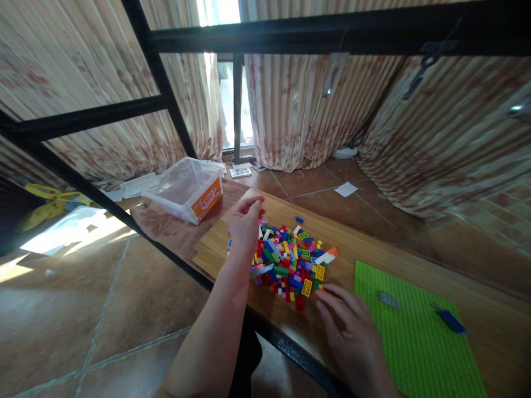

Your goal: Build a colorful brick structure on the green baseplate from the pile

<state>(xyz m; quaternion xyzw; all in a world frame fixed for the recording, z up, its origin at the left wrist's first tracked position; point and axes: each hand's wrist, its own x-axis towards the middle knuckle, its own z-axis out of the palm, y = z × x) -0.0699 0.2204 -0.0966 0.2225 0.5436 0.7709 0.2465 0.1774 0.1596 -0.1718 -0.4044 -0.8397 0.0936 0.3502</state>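
Note:
A heap of small colourful toy bricks (pixel 286 257) lies on the wooden board. Above its far left side, my left hand (pixel 245 216) is raised with the fingers pinched together; whatever may be between them is hidden. My right hand (pixel 350 326) rests at the near right edge of the heap, fingers stretched out and thumb a little apart, the fingertips beside a yellow brick (pixel 307 287). To the right of that hand lies a green studded baseplate (pixel 418 342), bearing a grey brick (pixel 389 300) and a dark blue brick (pixel 451 320).
A clear plastic box (pixel 182 188) with an orange label stands on a brown cloth (pixel 145 221) at the board's left end. One blue brick (pixel 299 219) lies apart behind the heap. Black metal bars (pixel 290 38) cross in front of the curtains. Papers lie on the tiled floor.

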